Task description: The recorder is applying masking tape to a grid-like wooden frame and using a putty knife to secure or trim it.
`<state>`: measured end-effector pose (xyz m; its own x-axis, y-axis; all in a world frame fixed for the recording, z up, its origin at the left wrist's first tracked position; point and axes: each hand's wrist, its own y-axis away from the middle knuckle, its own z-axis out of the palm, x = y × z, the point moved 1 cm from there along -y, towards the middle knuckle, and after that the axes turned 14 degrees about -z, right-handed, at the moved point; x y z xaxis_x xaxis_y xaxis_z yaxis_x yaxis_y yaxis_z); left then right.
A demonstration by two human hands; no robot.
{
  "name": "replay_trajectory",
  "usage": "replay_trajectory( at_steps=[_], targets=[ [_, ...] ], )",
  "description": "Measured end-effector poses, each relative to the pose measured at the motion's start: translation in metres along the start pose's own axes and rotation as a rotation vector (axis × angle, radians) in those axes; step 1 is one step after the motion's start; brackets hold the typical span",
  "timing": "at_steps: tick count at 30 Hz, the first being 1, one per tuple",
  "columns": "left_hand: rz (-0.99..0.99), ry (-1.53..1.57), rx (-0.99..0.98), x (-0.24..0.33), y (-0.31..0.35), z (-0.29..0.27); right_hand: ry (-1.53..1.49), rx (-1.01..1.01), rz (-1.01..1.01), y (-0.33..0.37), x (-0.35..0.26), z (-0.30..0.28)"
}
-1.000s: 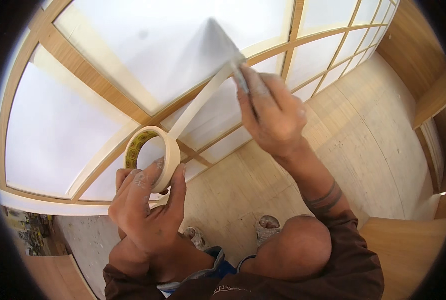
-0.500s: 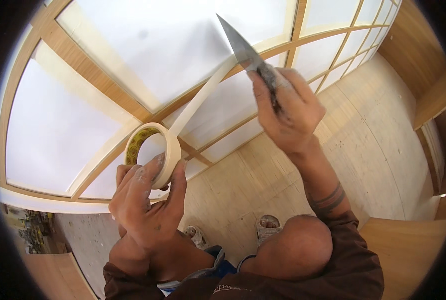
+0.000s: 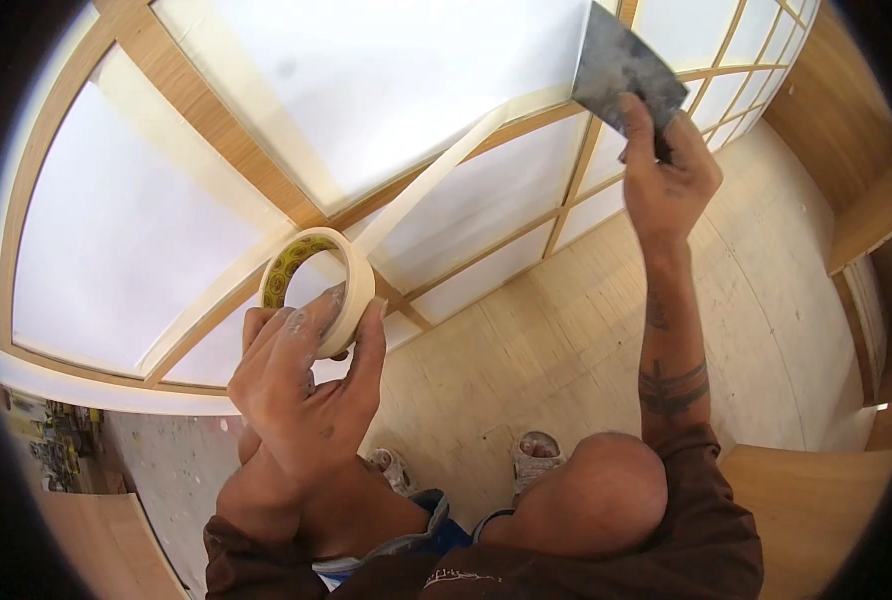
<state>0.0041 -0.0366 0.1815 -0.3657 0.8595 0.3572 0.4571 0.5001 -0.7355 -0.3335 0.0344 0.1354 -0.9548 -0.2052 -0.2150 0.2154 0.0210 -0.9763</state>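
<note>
My left hand (image 3: 311,370) grips a roll of masking tape (image 3: 359,290), its fingers through the ring and its thumb on the outside. From the roll a pale strip of tape (image 3: 431,180) stretches up and right to the wooden strip (image 3: 546,122) of a lattice panel, where its far part lies along the edge of a white pane (image 3: 386,90). My right hand (image 3: 671,175) holds a putty knife (image 3: 626,75) by its dark handle. The wide grey blade is turned flat toward view, against or just over the panel at the far end of the strip; contact is unclear.
The panel's wooden grid and white panes (image 3: 116,220) run from left to upper right. Pale wooden boards (image 3: 526,350) form the floor. Wooden cabinet parts (image 3: 846,130) stand at the right, with a wooden board (image 3: 816,500) at lower right. Tools (image 3: 66,440) lie at far left.
My right hand has moved up and right along the panel, and the blade has turned from edge-on to flat. The tape roll and my left hand have shifted slightly right and up.
</note>
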Motion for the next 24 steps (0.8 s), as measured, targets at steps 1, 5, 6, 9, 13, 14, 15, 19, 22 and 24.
replay_trajectory(
  at_steps=[1, 5, 6, 9, 13, 14, 15, 19, 22, 24],
  targets=[
    [-0.001, -0.007, -0.002, 0.001, 0.0, 0.001, 0.047, 0.004, -0.124, 0.0, -0.007, 0.005],
    [-0.038, -0.002, -0.022, 0.003, 0.0, -0.002, 0.101, -0.094, -0.251, 0.006, -0.052, 0.021],
    [-0.036, -0.002, -0.022, 0.004, 0.001, -0.004, 0.089, -0.105, -0.229, 0.007, -0.058, 0.023],
    [-0.062, 0.019, -0.078, 0.013, 0.005, -0.009, 0.076, -0.102, -0.203, 0.007, -0.067, 0.026],
    [-0.055, 0.057, -0.149, 0.025, 0.004, -0.012, 0.045, -0.087, -0.224, 0.01, -0.069, 0.029],
    [-0.036, 0.065, -0.142, 0.027, 0.003, -0.013, 0.05, -0.1, -0.225, 0.01, -0.071, 0.029],
    [-0.036, 0.063, -0.141, 0.026, 0.003, -0.013, 0.054, -0.112, -0.226, 0.01, -0.072, 0.029],
    [-0.024, 0.039, -0.076, 0.015, 0.005, -0.007, 0.06, -0.116, -0.235, 0.012, -0.071, 0.03],
    [-0.042, 0.016, -0.045, 0.007, 0.005, -0.006, 0.064, -0.165, -0.22, 0.021, -0.078, 0.031],
    [-0.053, 0.021, -0.055, 0.007, 0.005, -0.005, 0.02, -0.192, -0.311, 0.028, -0.082, 0.036]
  ],
)
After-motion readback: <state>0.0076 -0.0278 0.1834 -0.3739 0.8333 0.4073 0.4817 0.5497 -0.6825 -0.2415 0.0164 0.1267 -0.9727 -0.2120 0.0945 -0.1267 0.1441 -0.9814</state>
